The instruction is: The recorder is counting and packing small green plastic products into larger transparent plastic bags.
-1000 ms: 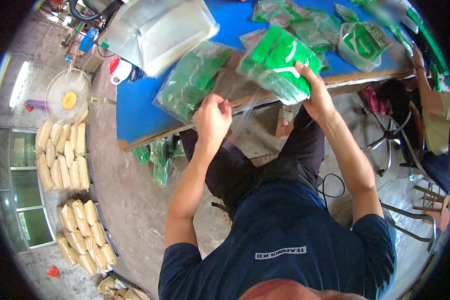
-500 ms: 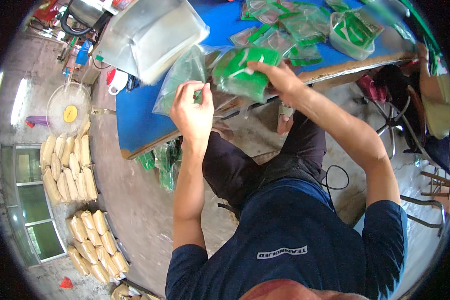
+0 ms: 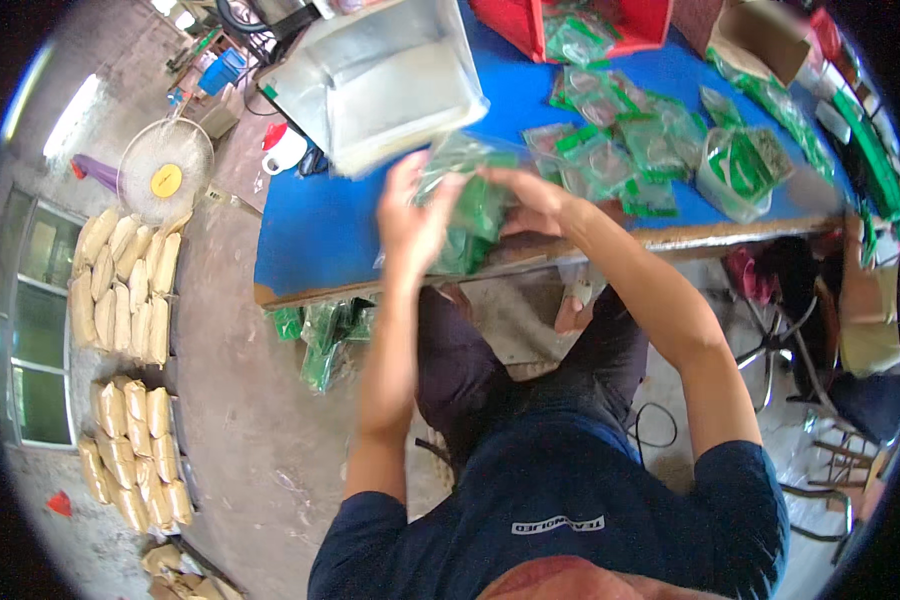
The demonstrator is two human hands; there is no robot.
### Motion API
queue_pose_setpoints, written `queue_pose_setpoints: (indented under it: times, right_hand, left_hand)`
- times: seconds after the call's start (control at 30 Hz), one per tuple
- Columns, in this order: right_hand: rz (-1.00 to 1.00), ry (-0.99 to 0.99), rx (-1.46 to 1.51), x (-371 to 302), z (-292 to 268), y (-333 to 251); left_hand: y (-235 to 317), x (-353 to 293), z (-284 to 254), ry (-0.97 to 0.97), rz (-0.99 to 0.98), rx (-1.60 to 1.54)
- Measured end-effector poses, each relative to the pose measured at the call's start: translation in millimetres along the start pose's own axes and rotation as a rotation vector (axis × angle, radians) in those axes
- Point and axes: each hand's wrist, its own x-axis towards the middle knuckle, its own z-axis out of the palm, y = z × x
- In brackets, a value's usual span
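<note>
While both forearms reach up from the lower edge toward the near edge of the blue table (image 3: pixel 310 235), the two hands meet over a clear plastic bag (image 3: pixel 470 205) stuffed with green packets. Left hand (image 3: pixel 413 215): raised, blurred by motion, fingers spread against the left side of the bag; whether it actually grips the plastic, I cannot tell. Right hand (image 3: pixel 535 200): fingers curled around the right side of the bag, grasping it. Bag position: over the table's front edge, partly overhanging it, between the two hands.

Beyond the bag, toward the far side of the table, sits a big clear plastic tub (image 3: pixel 380 80), tilted. To the right of the hands lies a loose spread of small green-and-clear packets (image 3: pixel 610 150), flat on the blue surface. Further right, a second clear bag of green packets (image 3: pixel 735 170) stands near the front edge. A red crate (image 3: pixel 570 25) holding more green packets is at the far edge, with a cardboard box (image 3: pixel 760 35) beside it.

Under the table, left of the person's knees, a bunch of green packets (image 3: pixel 325 335) lies on the concrete floor. Well apart to the left: two batches of tan sacks (image 3: pixel 125 290) stacked in rows, and a floor fan (image 3: pixel 165 180) with a yellow hub. Another person's arm (image 3: pixel 855 260) shows at the right rim, beside a stool (image 3: pixel 785 330).
</note>
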Motion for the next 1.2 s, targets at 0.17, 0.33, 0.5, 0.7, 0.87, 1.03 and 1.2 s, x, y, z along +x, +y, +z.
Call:
queue_pose_setpoints:
  times: [0.17,0.33,0.5,0.7,0.87,1.03,1.2]
  right_hand:
    - [-0.05,0.278,-0.279,0,10,-3]
    - [0.032,0.589,-0.429,23,20,13]
    - [-0.166,0.621,-0.703,46,13,48]
    - [-0.129,0.231,-0.265,-18,18,39]
    - [-0.447,0.546,-0.923,-25,33,53]
    - [-0.538,0.358,-1.572,-54,-14,65]
    - [-0.648,0.494,-1.455,-118,-67,69]
  left_hand:
    - [-115,57,-46,-0.325,-0.465,-0.48]
    - [-119,55,-54,-0.477,-0.409,-0.553]
    - [-90,38,-48,-0.393,-0.457,-0.736]
    - [-87,33,-56,-0.605,-0.367,-0.485]
    - [-74,49,-45,-0.734,-0.274,-0.106]
    - [-53,36,-47,-0.676,-0.094,0.502]
    - [-42,12,32,-0.535,0.491,0.862]
